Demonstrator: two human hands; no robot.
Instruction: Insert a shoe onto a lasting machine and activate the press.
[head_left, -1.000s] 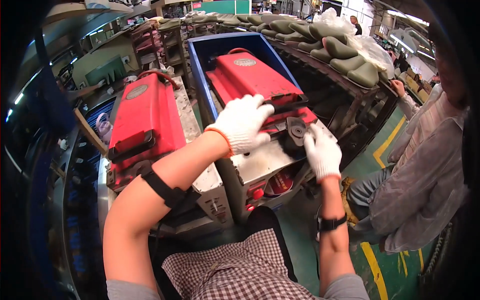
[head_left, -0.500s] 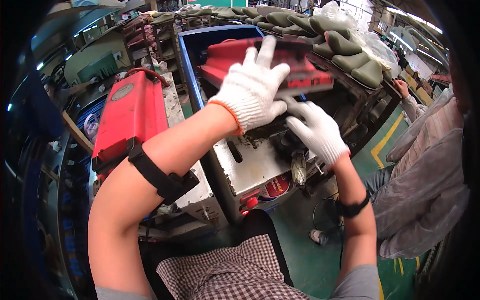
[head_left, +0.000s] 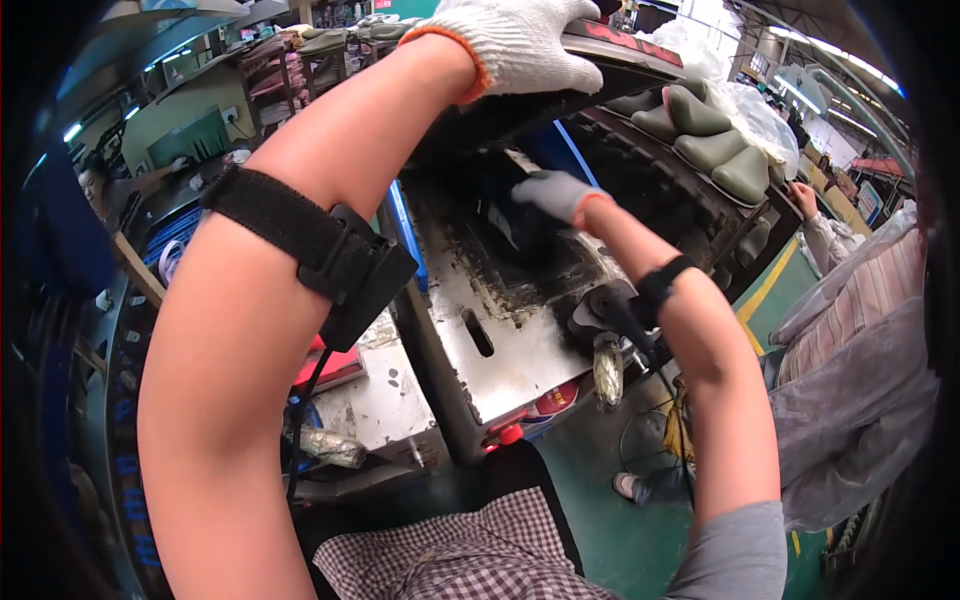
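Observation:
My left hand (head_left: 525, 45), in a white knit glove with an orange cuff, grips the edge of a raised lid (head_left: 630, 45), red on top and black underneath. Its thumb shows at the lid's edge, while the other fingertips are partly out of view. Beneath the lid, my gloved right hand (head_left: 555, 195) reaches into the machine, fingers bent over something dark that blur and shadow obscure. The machine's metal front plate (head_left: 490, 350) has a slot and dark, worn residue. A black fitting (head_left: 600, 308) with a wrapped handle (head_left: 608, 375) sits at its right front.
Olive-green boot-shaped pieces (head_left: 740, 175) line a rack at the back right, beside clear plastic (head_left: 745, 110). Another person's sleeve (head_left: 825, 240) and hand (head_left: 803, 200) are at the right. A second metal machine top (head_left: 385, 385) stands left, below my left forearm. A red knob (head_left: 511, 434) protrudes in front.
The red lid has swung upward with my left hand at its edge, exposing the dark interior. My right hand has moved from the lid's front edge inward, to the left and farther away.

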